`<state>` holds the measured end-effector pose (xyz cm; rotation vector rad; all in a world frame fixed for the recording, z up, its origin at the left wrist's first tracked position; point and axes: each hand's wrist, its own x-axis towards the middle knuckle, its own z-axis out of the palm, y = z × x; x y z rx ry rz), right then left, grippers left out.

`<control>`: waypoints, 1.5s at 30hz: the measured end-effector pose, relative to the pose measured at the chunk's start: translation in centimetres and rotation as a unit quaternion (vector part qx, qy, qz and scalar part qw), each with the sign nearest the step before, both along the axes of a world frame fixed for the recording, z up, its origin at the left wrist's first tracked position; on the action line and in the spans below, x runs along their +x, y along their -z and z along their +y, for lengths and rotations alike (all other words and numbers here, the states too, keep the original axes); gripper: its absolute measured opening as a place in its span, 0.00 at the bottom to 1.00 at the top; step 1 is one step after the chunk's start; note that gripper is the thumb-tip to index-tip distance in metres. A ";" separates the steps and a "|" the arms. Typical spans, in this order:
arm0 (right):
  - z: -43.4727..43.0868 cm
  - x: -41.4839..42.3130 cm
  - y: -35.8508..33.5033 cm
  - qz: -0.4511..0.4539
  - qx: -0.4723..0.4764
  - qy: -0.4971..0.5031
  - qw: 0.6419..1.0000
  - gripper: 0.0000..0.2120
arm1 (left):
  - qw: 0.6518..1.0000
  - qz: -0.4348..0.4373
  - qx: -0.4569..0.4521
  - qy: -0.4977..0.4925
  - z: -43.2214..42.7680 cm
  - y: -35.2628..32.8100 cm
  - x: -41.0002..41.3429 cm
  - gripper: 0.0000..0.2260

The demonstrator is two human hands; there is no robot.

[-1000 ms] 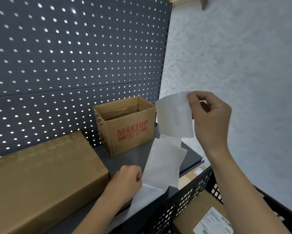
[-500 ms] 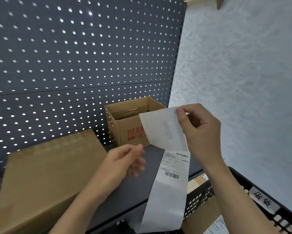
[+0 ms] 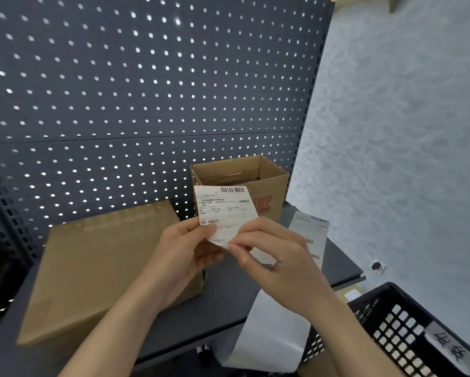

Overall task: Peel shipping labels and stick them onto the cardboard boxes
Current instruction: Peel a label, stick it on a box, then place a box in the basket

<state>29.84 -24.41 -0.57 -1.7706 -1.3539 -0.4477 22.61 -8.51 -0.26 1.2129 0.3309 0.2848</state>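
Grip: left hand (image 3: 179,257) and right hand (image 3: 280,265) both pinch the label (image 3: 224,206) by its lower edge, print toward camera, long axis upright. Closed cardboard box (image 3: 92,257) lies flat down-left, nearest the left hand. Liner strip (image 3: 277,330) hangs below the right.

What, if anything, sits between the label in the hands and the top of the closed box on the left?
Nothing visible. The left hand and right hand pinch the label in the air; the closed box lies just left of it, its top bare. Only the left forearm crosses its near right corner.
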 end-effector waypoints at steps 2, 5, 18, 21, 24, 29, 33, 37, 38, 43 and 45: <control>0.2 0.0 0.5 0.028 -0.022 -0.026 0.999 0.09 | 1.000 0.004 0.011 -0.021 0.1 0.0 -0.5 0.10; 0.7 -0.1 1.1 0.075 -0.030 -0.073 0.994 0.14 | 0.998 0.004 0.009 -0.057 0.6 0.1 -1.4 0.10; 9.7 0.1 0.5 0.354 -0.013 -0.040 0.934 0.05 | 0.984 0.002 0.015 -0.179 7.2 1.0 -7.3 0.10; 12.4 -0.9 0.3 0.386 -0.014 -0.066 0.920 0.04 | 0.983 0.010 0.029 -0.181 9.3 1.3 -8.5 0.11; 15.0 -1.7 -0.1 0.380 -0.037 -0.069 0.922 0.05 | 0.984 0.008 0.031 -0.176 11.7 1.3 -9.7 0.11; 18.7 -2.3 -0.1 0.368 -0.052 -0.065 0.926 0.04 | 0.986 0.007 0.033 -0.166 15.2 1.5 -10.9 0.11; 20.7 -2.2 0.4 0.376 -0.055 -0.053 0.924 0.05 | 0.986 0.021 0.066 -0.151 17.1 1.9 -11.4 0.11; 21.5 -1.6 0.7 0.411 -0.068 -0.064 0.907 0.05 | 0.985 0.050 0.089 -0.137 18.0 2.5 -11.5 0.13; 21.6 -1.4 0.7 0.421 -0.071 -0.066 0.902 0.05 | 0.986 0.056 0.091 -0.128 18.1 2.6 -11.5 0.13; 21.5 -0.2 0.5 0.439 -0.085 -0.077 0.891 0.04 | 0.986 0.054 0.108 -0.118 17.9 2.9 -11.0 0.16; 21.3 0.4 0.8 0.444 -0.088 -0.077 0.888 0.04 | 0.986 0.043 0.106 -0.123 17.9 2.9 -10.7 0.20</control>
